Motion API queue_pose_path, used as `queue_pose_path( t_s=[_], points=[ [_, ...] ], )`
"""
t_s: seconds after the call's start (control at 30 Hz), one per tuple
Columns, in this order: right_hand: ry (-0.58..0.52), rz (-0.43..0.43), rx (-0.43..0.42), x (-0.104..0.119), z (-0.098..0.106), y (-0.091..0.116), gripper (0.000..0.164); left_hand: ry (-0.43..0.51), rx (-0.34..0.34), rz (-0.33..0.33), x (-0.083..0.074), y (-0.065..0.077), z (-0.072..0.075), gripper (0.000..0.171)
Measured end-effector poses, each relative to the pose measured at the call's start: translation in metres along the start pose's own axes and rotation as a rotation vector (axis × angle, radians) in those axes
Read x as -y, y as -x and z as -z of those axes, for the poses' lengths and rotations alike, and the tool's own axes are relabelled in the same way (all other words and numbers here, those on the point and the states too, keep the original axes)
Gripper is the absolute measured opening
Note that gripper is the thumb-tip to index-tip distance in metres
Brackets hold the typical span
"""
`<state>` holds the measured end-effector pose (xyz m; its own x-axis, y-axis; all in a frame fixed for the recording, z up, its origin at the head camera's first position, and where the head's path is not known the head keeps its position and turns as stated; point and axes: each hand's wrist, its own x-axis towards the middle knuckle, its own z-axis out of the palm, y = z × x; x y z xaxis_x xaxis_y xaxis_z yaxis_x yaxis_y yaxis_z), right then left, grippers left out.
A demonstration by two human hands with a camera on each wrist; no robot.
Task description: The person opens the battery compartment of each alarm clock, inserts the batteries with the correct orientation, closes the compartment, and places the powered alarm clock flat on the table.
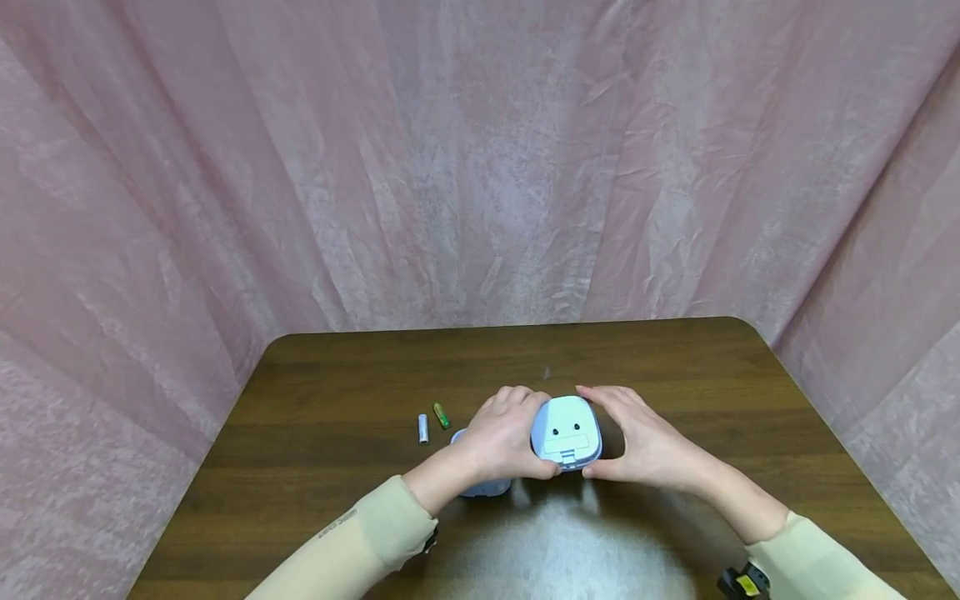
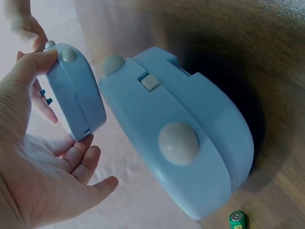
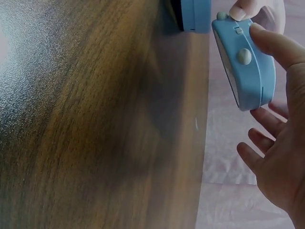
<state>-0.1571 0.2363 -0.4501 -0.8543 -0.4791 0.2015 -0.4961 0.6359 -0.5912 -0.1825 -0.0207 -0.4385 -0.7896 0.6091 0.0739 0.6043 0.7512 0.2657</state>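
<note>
Between my two hands is a small light-blue device [image 1: 566, 433] with rounded corners, much like a small alarm clock. Its pale back, with a battery cover and two dark knobs, faces up toward the head view. My left hand [image 1: 510, 433] grips its left side, thumb at the near edge. My right hand [image 1: 645, 437] holds the opposite side between thumb and fingers. White round knobs [image 3: 244, 56] stick out of its edge in the right wrist view. A second blue device [image 2: 190, 119] of similar shape stands on the table, partly hidden under my left hand in the head view.
A green battery [image 1: 441, 415] and a whitish battery [image 1: 423, 429] lie on the brown wooden table [image 1: 337, 383], left of my left hand. Pink curtains [image 1: 480, 167] hang behind the table and at its sides. A dark strap device [image 1: 742, 582] sits at my right wrist.
</note>
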Motion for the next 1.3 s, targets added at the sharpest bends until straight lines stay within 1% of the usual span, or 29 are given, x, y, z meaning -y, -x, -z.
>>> queue_pose_path(
  t_s=[0.17, 0.3, 0.6, 0.77, 1.0, 1.3],
  points=[
    [0.052, 0.002, 0.005, -0.003, -0.004, -0.001, 0.103, -0.025, -0.001, -0.018, -0.003, 0.0, -0.004, 0.091],
    [0.069, 0.002, 0.007, -0.006, -0.008, -0.001, 0.097, -0.037, 0.007, -0.02, -0.004, 0.001, -0.007, 0.091],
    [0.02, -0.065, 0.046, -0.014, -0.015, 0.001, 0.094, -0.07, 0.035, -0.024, -0.006, -0.001, -0.015, 0.093],
    [0.032, -0.079, 0.064, -0.019, -0.019, 0.0, 0.092, -0.105, 0.051, -0.03, -0.004, -0.005, -0.018, 0.091],
    [0.058, -0.098, 0.082, -0.026, -0.023, 0.0, 0.092, -0.154, 0.091, -0.042, -0.004, -0.012, -0.021, 0.092],
    [0.101, -0.101, 0.073, -0.031, -0.021, -0.002, 0.09, -0.211, 0.117, -0.052, -0.004, -0.021, -0.022, 0.095]
  ],
)
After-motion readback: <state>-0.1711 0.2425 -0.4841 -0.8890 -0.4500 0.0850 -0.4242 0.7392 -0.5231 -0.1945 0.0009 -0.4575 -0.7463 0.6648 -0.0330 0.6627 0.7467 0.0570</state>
